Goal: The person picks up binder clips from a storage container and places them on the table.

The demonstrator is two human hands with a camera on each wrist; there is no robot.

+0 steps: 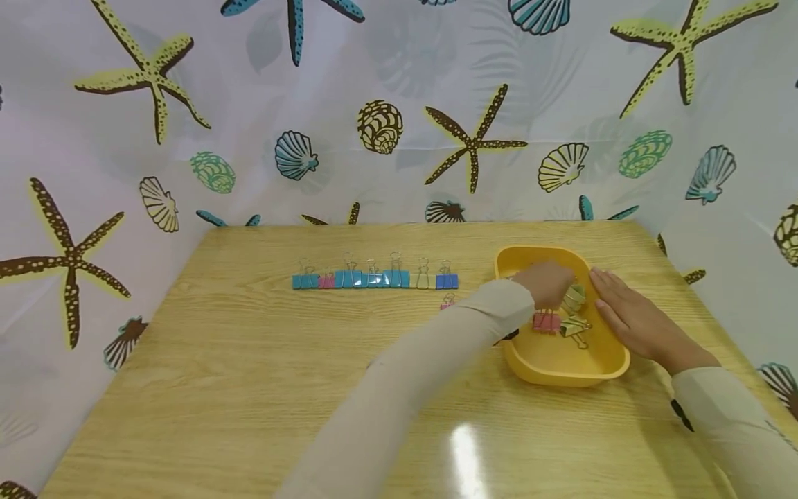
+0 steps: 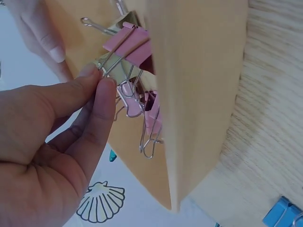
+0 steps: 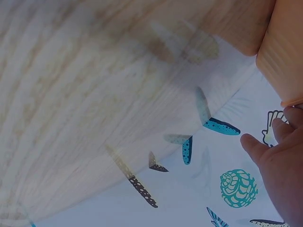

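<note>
My left hand [image 1: 545, 283] reaches inside the yellow bin [image 1: 564, 380]. In the left wrist view its thumb and index finger pinch the wire handles of a pink binder clip [image 2: 130, 46]. More pink clips and gold binder clips [image 1: 575, 326] lie in the bin around it. My right hand [image 1: 636, 315] rests with straight fingers along the bin's right rim. On the table to the left stands a row of binder clips, including a teal clip [image 1: 348, 278], a small pink clip [image 1: 327, 281] and a blue clip [image 1: 447, 281] at its right end.
Another pink binder clip [image 1: 447, 302] sits just below the row's right end, partly behind the left sleeve [image 1: 430, 367]. The wooden table [image 1: 249, 388] meets a cloth [image 1: 411, 83] printed with starfish and shells at its back and sides.
</note>
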